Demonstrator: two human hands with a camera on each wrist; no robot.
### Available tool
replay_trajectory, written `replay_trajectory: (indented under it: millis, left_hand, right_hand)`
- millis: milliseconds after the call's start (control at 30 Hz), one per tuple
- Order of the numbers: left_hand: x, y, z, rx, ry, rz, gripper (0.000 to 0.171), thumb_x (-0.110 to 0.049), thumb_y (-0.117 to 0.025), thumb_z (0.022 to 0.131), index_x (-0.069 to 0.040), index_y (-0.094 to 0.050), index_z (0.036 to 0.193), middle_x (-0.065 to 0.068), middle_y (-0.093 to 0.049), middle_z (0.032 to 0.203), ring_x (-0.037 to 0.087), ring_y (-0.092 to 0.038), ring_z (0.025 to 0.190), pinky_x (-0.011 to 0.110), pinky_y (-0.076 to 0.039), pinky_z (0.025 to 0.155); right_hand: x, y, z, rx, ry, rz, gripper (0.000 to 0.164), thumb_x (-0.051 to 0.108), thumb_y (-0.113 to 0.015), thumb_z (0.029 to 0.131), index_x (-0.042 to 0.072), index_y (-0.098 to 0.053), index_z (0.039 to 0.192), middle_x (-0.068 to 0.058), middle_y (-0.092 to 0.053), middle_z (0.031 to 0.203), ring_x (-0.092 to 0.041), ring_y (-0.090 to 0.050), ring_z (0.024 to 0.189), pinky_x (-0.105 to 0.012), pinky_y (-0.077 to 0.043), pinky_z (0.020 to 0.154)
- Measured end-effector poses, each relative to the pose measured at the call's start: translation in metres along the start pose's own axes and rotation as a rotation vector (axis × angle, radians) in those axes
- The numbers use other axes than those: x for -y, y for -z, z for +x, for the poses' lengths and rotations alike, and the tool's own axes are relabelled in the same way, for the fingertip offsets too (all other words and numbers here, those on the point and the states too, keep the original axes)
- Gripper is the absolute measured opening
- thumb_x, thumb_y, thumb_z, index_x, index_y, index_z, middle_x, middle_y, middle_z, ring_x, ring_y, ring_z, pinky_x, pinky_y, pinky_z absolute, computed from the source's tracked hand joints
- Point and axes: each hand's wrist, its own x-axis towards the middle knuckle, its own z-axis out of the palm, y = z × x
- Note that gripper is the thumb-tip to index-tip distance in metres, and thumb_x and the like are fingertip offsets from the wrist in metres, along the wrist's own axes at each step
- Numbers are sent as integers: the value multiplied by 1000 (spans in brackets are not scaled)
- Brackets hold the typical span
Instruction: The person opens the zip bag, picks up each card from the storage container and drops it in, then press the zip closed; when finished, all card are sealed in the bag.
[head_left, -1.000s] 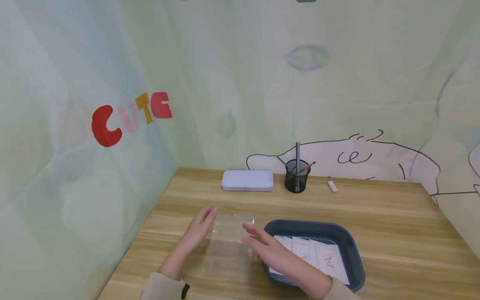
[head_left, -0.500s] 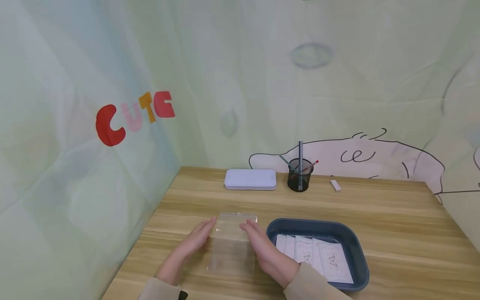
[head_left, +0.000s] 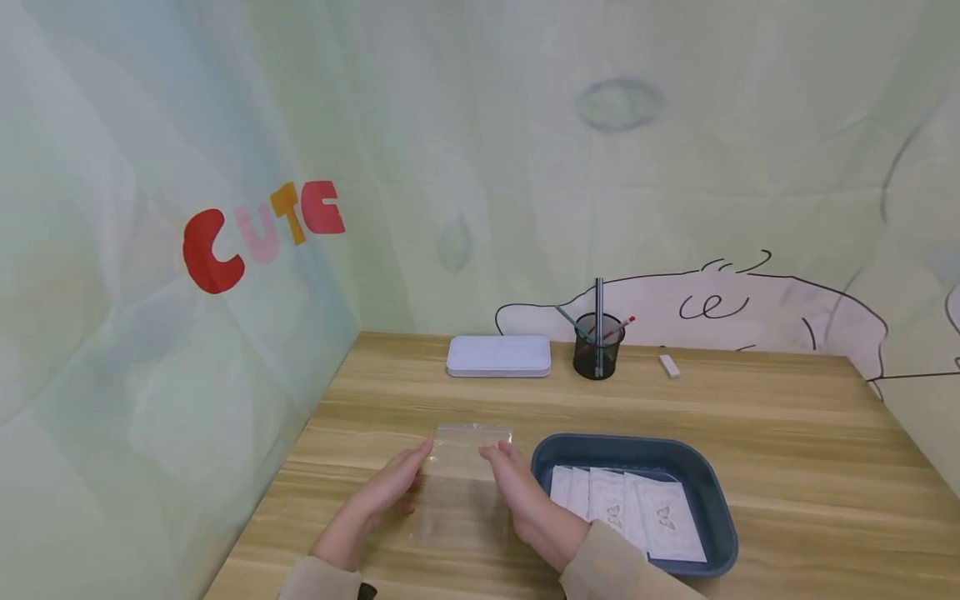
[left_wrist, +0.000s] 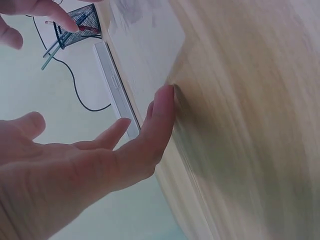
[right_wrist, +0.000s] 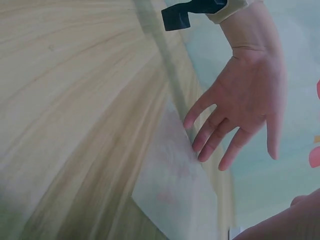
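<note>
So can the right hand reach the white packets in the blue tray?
Probably yes. The right hand is beside the blue tray and looks to hold nothing. The tray has no lid, so the white packets seem free from above; the hand would just go over the tray's side.

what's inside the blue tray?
Several overlapping white packets lie in the blue tray, some with a printed motif. The right hand and sleeve cover its near-left corner; the floor beneath the packets can't be seen.
</note>
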Motion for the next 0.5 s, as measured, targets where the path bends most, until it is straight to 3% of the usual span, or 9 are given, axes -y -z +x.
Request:
replay_trajectory:
  millis: [167,333,500]
  left_hand:
    - [2,0,0,-5,-20,6,82,-59,-35,97,11,-31,140,35,-36,132,48,-41,118,52,-50,79]
    - [7,-2,1,-11,-33,-19,80,-57,-37,97,9,-28,142,36,-30,136,49,-39,118,50,-51,76]
    - [11,-2,3,-31,-31,-65,78,-55,-39,97,7,-27,143,30,-33,127,40,-41,105,43,-51,70]
  right_hand:
    - [-2,-1,-1,2,-22,26,74,36,-52,92,-6,-24,147,-32,-19,148,-50,-20,133,-65,-14,106]
    - [-3,-1,0,-7,-28,97,74,31,-53,91,-7,-23,146,-28,-32,138,-41,-34,123,-56,-24,105]
    - [-7,-2,3,-7,-24,125,77,24,-53,90,-10,-15,147,-20,-43,119,-34,-41,108,-49,-28,100]
